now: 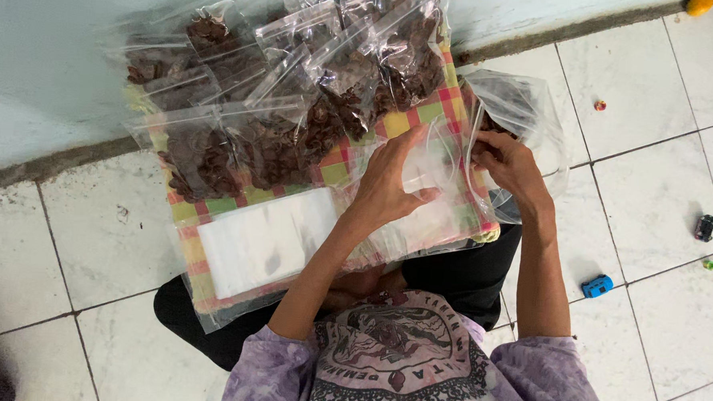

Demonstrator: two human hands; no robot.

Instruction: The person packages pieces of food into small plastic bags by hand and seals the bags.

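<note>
I sit on the floor [671, 142] of a home: white tiles, a pale painted wall [42, 66] with a dark skirting. Small toy cars [597, 286] lie scattered on the tiles beside me, and a checked cloth [424, 115] is spread under packed snack bags [214, 150].

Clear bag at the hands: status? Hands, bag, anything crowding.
Left hand and right hand both pinch an empty clear bag, held open. Filled bags piled beyond on checkered cloth. Large open bag beside right hand.
</note>
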